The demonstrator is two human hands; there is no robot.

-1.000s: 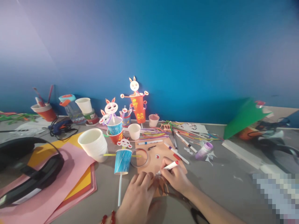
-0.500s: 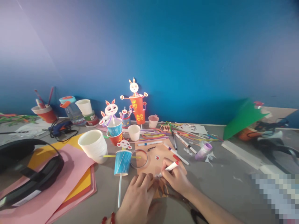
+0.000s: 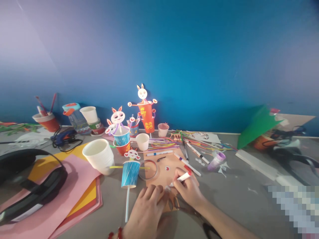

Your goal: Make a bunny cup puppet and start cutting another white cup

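My right hand (image 3: 189, 191) grips a white marker (image 3: 183, 177) with a red end, its tip down near a small white paper cutout (image 3: 167, 188). Fingers curled, my left hand (image 3: 149, 202) presses that cutout at its edge against a tan sheet of paper (image 3: 159, 176); the thumb is mostly hidden. A small white piece with a red heart-like mark (image 3: 167, 168) lies farther up the sheet. Scissors (image 3: 174, 199) rest partly beneath my hands. Left of the sheet, a blue paper-cup puppet (image 3: 130, 174) with a white animal face lies with its straw toward me.
Several markers (image 3: 187, 164) and coloured sticks lie behind the sheet. A stack of white cups (image 3: 98, 156) stands left, near coloured paper (image 3: 82, 176) and black headphones (image 3: 50, 179). Red cup puppets (image 3: 147, 114) stand by the blue wall. A purple tube (image 3: 217, 161) lies right.
The marker tip has shifted slightly at the white cutout. My left hand stays almost where it was, and the whole view has drifted a little.
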